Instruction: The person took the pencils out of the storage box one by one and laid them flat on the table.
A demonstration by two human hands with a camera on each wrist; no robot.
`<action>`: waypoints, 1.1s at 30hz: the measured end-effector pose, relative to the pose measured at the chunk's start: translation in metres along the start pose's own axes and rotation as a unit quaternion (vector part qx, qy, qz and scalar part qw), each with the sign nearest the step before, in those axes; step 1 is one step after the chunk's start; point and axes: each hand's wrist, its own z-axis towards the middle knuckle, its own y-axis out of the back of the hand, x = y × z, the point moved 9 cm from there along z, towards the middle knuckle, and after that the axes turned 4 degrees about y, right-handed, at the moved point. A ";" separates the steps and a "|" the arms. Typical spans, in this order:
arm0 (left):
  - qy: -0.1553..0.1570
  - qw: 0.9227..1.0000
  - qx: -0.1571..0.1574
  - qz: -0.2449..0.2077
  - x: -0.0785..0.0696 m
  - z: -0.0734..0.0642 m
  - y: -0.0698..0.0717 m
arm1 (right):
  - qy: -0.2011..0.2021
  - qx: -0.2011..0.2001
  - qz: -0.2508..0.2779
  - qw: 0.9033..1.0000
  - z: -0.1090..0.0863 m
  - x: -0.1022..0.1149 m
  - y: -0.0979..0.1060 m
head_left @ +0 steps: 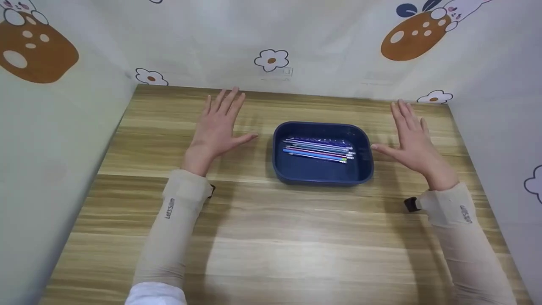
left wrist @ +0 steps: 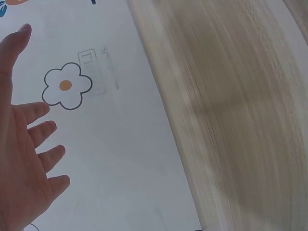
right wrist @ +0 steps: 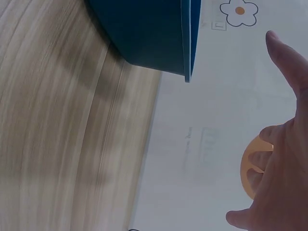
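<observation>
A dark blue rectangular bin [head_left: 322, 174] stands on the wooden table, and several pencils [head_left: 317, 151] lie side by side across its floor. To the bin's left, my left hand [head_left: 216, 129] is held with fingers straight and thumb spread, touching nothing. On the other side, my right hand [head_left: 417, 146] has its fingers extended; its thumb points at the bin's right wall, and whether it touches cannot be told in the head view. In the right wrist view the bin's outer wall [right wrist: 149, 33] shows apart from the right hand [right wrist: 281, 159]. The left wrist view shows only the left hand [left wrist: 24, 159] with nothing in it.
Pale wall sheets printed with flowers [head_left: 272, 60] and orange shapes [head_left: 417, 36] border the table [head_left: 296, 237] at the back and both sides. Each forearm wears a beige sleeve [head_left: 173, 228] with a small black piece [head_left: 411, 204] at the wrist.
</observation>
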 end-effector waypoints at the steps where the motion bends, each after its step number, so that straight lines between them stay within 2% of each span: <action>1: -0.001 1.000 0.001 -0.001 -0.001 0.000 0.000 | 0.003 0.000 0.000 1.000 0.000 0.001 -0.001; 17: -0.024 0.999 0.003 -0.033 -0.018 0.000 0.000 | 0.025 0.036 0.020 0.999 -0.003 0.015 -0.017; 27: -0.036 0.997 0.007 -0.061 -0.025 0.002 -0.001 | 0.045 0.042 0.042 0.997 -0.001 0.025 -0.025; 33: -0.040 0.996 0.009 -0.078 -0.028 0.002 -0.001 | 0.044 0.060 0.041 0.996 0.000 0.030 -0.033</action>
